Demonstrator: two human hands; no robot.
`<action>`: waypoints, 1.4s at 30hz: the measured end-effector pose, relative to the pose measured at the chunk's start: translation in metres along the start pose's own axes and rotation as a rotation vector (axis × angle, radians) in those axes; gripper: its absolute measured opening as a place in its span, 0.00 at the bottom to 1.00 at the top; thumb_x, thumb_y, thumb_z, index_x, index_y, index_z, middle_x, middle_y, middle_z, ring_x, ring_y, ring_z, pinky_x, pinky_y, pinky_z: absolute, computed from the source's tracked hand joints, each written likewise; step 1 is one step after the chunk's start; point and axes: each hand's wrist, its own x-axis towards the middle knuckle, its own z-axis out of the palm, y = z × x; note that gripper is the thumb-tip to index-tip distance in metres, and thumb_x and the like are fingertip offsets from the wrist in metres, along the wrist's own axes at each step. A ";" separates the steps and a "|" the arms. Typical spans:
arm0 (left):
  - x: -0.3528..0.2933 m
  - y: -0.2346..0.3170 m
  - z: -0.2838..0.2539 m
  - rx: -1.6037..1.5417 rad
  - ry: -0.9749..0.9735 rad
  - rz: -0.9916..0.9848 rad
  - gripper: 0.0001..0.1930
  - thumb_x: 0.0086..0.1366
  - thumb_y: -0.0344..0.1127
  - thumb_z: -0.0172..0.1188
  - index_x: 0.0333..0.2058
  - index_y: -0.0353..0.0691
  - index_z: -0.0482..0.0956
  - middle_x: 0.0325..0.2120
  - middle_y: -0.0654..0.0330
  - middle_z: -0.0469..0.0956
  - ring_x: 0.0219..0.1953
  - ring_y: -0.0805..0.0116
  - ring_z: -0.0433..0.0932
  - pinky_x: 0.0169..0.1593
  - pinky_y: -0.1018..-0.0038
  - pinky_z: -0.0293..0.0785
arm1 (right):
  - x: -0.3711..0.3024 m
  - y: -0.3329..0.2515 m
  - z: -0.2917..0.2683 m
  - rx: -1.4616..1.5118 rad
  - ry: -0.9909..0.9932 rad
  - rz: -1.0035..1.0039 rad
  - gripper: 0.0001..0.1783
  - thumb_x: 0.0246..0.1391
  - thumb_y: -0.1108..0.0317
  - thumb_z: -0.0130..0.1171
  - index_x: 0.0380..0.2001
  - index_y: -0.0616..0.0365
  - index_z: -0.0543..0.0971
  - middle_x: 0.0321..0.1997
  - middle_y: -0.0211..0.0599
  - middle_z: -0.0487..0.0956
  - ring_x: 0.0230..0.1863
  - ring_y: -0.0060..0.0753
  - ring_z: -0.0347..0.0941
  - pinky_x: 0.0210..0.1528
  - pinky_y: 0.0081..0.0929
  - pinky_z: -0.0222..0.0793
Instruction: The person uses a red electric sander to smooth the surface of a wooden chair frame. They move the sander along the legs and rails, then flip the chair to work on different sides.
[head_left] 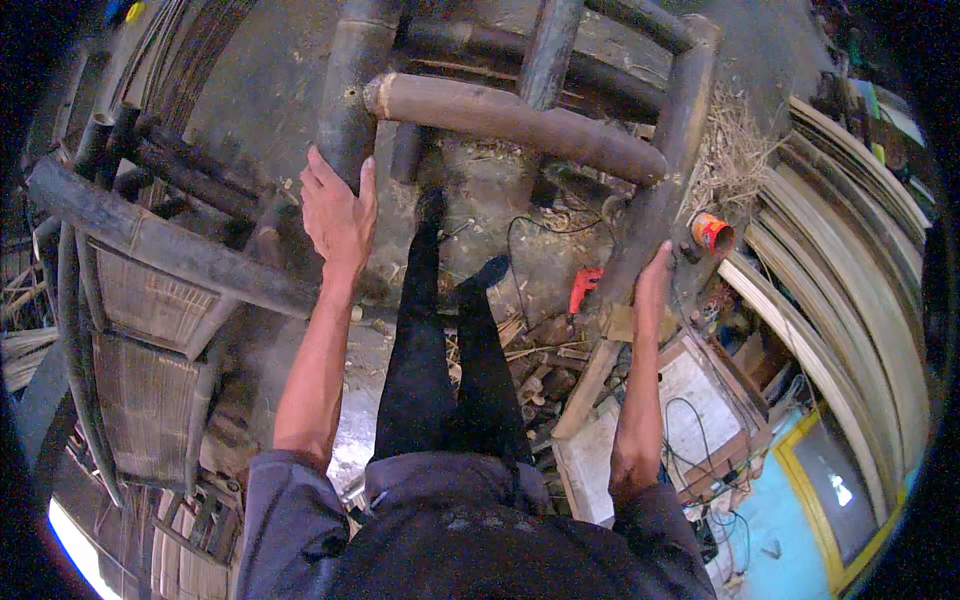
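Observation:
In front of me stands a frame of thick, dark bamboo poles (350, 100), its two long side poles joined by a brown crosspiece (510, 120). My left hand (340, 215) is closed around the lower end of the left pole, thumb on the right and fingers on the left. Over on the other side, my right hand (655, 275) grips the edge of the right pole (640, 235); its fingers are mostly hidden behind it. Between the two poles, a red power drill (585, 288) lies on the ground with a dark cord near it.
At left is another bamboo piece with slatted panels (155, 300). Long curved bamboo strips (840, 280) are stacked at right, near an orange can (712, 233) and straw-like shavings (735, 150). Offcuts (545, 380), a wood-framed white panel (690, 390) and cables lie closer in.

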 end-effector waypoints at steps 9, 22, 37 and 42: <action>-0.019 0.025 0.002 -0.001 0.042 0.058 0.36 0.62 0.56 0.52 0.58 0.33 0.57 0.47 0.42 0.69 0.47 0.44 0.71 0.46 0.56 0.71 | -0.008 -0.003 0.005 -0.014 0.158 -0.026 0.43 0.62 0.37 0.32 0.52 0.72 0.69 0.52 0.59 0.72 0.54 0.56 0.67 0.57 0.37 0.59; -0.030 0.022 -0.001 -0.367 -0.363 -0.260 0.53 0.43 0.66 0.63 0.59 0.32 0.59 0.50 0.39 0.71 0.53 0.46 0.71 0.55 0.59 0.66 | 0.038 -0.006 -0.034 -0.159 0.183 0.002 0.46 0.57 0.31 0.32 0.46 0.70 0.75 0.42 0.60 0.77 0.48 0.60 0.70 0.51 0.46 0.61; -0.038 0.036 -0.015 -0.288 -0.277 -0.332 0.49 0.45 0.67 0.62 0.57 0.36 0.63 0.43 0.39 0.76 0.47 0.43 0.75 0.50 0.56 0.69 | 0.023 0.002 -0.027 -0.185 0.292 -0.226 0.36 0.63 0.44 0.36 0.41 0.72 0.76 0.38 0.66 0.76 0.42 0.66 0.70 0.44 0.50 0.63; -0.040 0.029 -0.013 -0.250 -0.271 -0.334 0.48 0.45 0.67 0.62 0.57 0.36 0.64 0.42 0.40 0.77 0.45 0.44 0.76 0.49 0.56 0.70 | 0.019 -0.007 -0.028 -0.259 0.205 -0.050 0.39 0.62 0.41 0.33 0.47 0.72 0.74 0.43 0.67 0.74 0.48 0.67 0.68 0.51 0.47 0.61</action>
